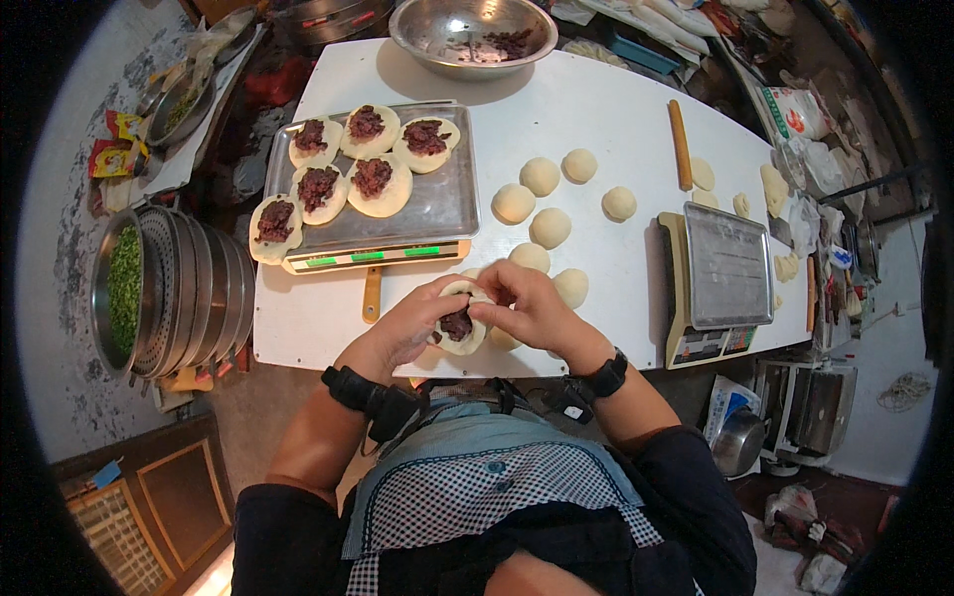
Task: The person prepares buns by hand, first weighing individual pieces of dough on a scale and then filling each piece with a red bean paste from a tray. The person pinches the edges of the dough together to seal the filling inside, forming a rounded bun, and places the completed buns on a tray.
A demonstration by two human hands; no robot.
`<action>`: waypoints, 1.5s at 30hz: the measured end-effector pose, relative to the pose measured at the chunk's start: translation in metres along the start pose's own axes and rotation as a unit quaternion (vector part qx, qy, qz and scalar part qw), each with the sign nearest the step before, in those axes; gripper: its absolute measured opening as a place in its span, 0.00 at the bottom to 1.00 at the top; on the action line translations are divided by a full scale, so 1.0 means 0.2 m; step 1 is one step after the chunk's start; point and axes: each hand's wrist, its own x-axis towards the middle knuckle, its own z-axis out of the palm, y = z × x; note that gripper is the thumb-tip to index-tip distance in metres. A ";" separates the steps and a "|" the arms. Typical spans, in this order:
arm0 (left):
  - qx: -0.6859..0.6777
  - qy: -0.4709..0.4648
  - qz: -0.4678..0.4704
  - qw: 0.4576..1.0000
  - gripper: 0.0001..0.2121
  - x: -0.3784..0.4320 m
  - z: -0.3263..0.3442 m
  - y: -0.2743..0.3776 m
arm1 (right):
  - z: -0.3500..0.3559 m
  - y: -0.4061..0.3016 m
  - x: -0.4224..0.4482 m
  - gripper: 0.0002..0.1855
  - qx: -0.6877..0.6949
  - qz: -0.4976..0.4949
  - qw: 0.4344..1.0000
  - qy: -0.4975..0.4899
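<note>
Between both hands, over the table's front edge, is a dough wrapper [468, 344] with dark red bean filling [456, 325] showing in its middle. My left hand [414, 316] cradles its left side, the thumb lying against the filling. At the upper right rim, the fingers and thumb of my right hand [533, 302] pinch the dough. Just beyond my hands lie several round dough balls [550, 228]; a few are partly hidden by the hands. To the left, flat dough rounds topped with bean filling [371, 177] rest on a metal tray [417, 216] atop a digital scale [380, 257].
A steel bowl [417, 52] with filling remnants stands at the table's far edge. A second scale [674, 298] carrying a metal tray [729, 268] is on the right, near a rolling pin [680, 145]. A wooden handle [372, 294] protrudes below the left scale. Stacked steel pans [194, 290] stand left.
</note>
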 end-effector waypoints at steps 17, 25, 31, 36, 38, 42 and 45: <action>-0.127 0.073 0.147 0.978 0.22 -0.03 0.05 -0.09 | 0.12 0.12 -0.05 0.13 0.258 0.159 0.949 0.091; -0.076 0.051 0.123 0.988 0.16 -0.01 0.05 -0.09 | 0.05 0.03 -0.02 0.12 0.118 0.127 0.984 0.025; -0.059 0.044 0.088 0.993 0.15 -0.01 0.08 -0.08 | 0.05 -0.01 -0.04 0.11 -0.024 -0.005 0.998 0.052; -0.003 0.037 0.100 0.994 0.18 0.03 0.03 -0.10 | 0.08 -0.02 -0.04 0.10 -0.018 0.071 0.996 0.046; 0.032 0.070 0.029 0.997 0.22 0.03 0.06 -0.07 | 0.07 -0.02 -0.05 0.11 -0.121 -0.026 0.992 0.025; 0.060 0.064 0.062 0.994 0.25 0.03 0.08 -0.06 | 0.08 -0.03 -0.04 0.12 -0.132 -0.080 0.987 0.044; 0.120 0.058 0.048 0.990 0.28 0.04 0.07 -0.05 | 0.08 -0.02 -0.04 0.11 -0.057 -0.005 0.995 0.077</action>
